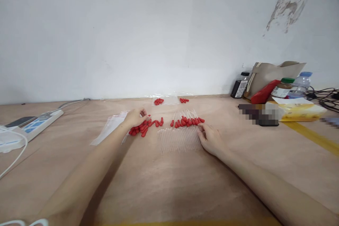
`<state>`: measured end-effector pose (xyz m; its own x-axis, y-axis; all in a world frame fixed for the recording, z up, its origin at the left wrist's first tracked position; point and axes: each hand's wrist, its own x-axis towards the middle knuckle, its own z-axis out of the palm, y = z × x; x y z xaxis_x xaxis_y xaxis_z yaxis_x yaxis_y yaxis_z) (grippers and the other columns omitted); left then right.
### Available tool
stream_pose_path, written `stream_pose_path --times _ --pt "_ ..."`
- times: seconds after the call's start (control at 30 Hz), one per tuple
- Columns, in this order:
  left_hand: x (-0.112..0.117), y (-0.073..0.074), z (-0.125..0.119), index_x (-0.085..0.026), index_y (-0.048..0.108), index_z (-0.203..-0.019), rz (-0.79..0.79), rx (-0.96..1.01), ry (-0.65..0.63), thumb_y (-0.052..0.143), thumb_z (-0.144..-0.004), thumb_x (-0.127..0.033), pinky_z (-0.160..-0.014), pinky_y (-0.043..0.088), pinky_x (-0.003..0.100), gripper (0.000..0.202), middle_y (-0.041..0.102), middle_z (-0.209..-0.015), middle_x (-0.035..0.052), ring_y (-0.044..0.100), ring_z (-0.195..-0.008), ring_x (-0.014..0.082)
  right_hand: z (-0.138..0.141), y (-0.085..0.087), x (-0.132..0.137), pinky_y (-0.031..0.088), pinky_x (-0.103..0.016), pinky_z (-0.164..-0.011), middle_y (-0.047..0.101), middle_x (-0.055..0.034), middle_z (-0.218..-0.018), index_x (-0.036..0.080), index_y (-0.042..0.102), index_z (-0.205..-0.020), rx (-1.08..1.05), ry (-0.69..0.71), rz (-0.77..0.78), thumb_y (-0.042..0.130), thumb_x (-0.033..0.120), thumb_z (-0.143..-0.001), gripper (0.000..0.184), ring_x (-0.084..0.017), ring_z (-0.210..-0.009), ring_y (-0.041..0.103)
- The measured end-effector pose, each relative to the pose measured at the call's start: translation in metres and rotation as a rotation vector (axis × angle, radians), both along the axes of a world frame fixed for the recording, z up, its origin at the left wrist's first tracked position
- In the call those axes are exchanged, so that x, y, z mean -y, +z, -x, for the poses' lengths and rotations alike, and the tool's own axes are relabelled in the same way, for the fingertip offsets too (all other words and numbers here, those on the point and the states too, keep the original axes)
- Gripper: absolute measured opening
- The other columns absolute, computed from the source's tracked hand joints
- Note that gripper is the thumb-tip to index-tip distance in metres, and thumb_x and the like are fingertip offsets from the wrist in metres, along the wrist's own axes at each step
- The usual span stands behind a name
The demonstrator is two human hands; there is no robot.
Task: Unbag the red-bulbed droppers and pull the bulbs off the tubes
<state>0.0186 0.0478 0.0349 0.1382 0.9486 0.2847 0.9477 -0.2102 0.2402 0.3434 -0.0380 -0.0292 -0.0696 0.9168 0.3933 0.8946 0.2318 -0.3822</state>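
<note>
My left hand [135, 117] is closed over a pile of red rubber bulbs [139, 128], with a red bulb at its fingertips. A few loose red bulbs lie just right of the pile. My right hand [209, 137] is pinched at the upper right end of a row of clear thin tubes [178, 139], seemingly on one tube; its fingertips are partly hidden. Beyond that row lie several droppers [188, 120], red bulbs toward me and clear stems pointing to the wall.
Two small clusters of red bulbs [159, 101] flank a clear plastic bag [170, 100] by the wall. Left are plastic bags [109, 127], a power strip [39, 125] and a phone [19, 122]. At right stand bottles [240, 86], a grey bag [275, 72] and a yellow tissue pack [302, 110].
</note>
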Motion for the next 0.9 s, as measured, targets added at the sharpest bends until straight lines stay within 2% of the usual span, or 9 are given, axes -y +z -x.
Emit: stream_pose_path --times 0.1,0.23,0.33,0.47,0.63,0.77,0.9 --pt "-0.003 -0.003 -0.002 -0.023 0.059 -0.07 0.026 -0.013 0.023 0.058 -0.064 -0.04 -0.061 0.042 0.025 0.018 0.066 -0.076 -0.0003 0.059 -0.069 0.0175 0.001 0.002 0.002 0.033 -0.032 -0.077 0.061 -0.0063 -0.096 0.018 0.053 -0.102 0.008 -0.013 0.016 0.043 0.027 -0.08 0.025 -0.02 -0.094 0.052" --pt "-0.004 -0.003 -0.002 -0.023 0.061 -0.063 -0.002 -0.015 0.047 0.053 -0.068 -0.044 -0.059 0.041 0.028 0.023 0.064 -0.067 0.0018 0.059 -0.065 0.0197 0.001 0.004 0.002 0.033 -0.033 -0.076 0.061 -0.0065 -0.095 0.018 0.053 -0.101 -0.011 -0.011 0.028 0.042 0.029 -0.081 0.026 -0.021 -0.094 0.052" --pt "0.002 -0.001 -0.008 -0.021 0.061 -0.065 -0.102 -0.004 0.057 0.05 -0.072 -0.042 -0.065 0.041 0.032 0.024 0.064 -0.074 0.0049 0.058 -0.075 0.0235 0.002 0.004 0.002 0.033 -0.033 -0.074 0.061 -0.0068 -0.094 0.018 0.054 -0.1 -0.018 -0.011 0.029 0.042 0.03 -0.081 0.026 -0.022 -0.093 0.052" --pt "0.022 -0.002 -0.038 -0.021 0.061 -0.077 -0.228 0.006 -0.004 0.044 -0.078 -0.035 -0.079 0.038 0.034 0.022 0.062 -0.087 0.0051 0.053 -0.09 0.0226 0.001 0.003 0.002 0.033 -0.033 -0.074 0.061 -0.0065 -0.094 0.018 0.054 -0.099 -0.016 -0.021 0.022 0.042 0.031 -0.081 0.025 -0.022 -0.093 0.052" --pt "0.04 -0.013 -0.088 -0.023 0.064 -0.069 -0.193 -0.048 -0.12 0.051 -0.075 -0.04 -0.082 0.034 0.039 0.023 0.06 -0.084 0.0044 0.051 -0.09 0.0236 0.0 0.002 0.001 0.033 -0.034 -0.074 0.061 -0.0059 -0.094 0.018 0.054 -0.1 -0.002 -0.037 0.006 0.041 0.032 -0.081 0.026 -0.022 -0.093 0.053" --pt "0.032 -0.019 -0.109 -0.021 0.066 -0.062 -0.123 -0.075 -0.103 0.052 -0.072 -0.048 -0.08 0.032 0.045 0.032 0.06 -0.081 0.0091 0.049 -0.091 0.0282 -0.001 0.002 0.0 0.033 -0.034 -0.075 0.062 -0.0066 -0.093 0.018 0.055 -0.1 0.0 -0.051 -0.004 0.04 0.032 -0.082 0.027 -0.022 -0.093 0.053" --pt "0.018 -0.021 -0.116 -0.019 0.065 -0.055 -0.051 -0.08 -0.053 0.056 -0.068 -0.045 -0.078 0.034 0.045 0.03 0.06 -0.082 0.0118 0.049 -0.092 0.0308 -0.001 0.003 0.0 0.033 -0.035 -0.076 0.062 -0.0068 -0.093 0.018 0.055 -0.101 0.0 -0.065 -0.003 0.039 0.032 -0.083 0.028 -0.022 -0.092 0.053"
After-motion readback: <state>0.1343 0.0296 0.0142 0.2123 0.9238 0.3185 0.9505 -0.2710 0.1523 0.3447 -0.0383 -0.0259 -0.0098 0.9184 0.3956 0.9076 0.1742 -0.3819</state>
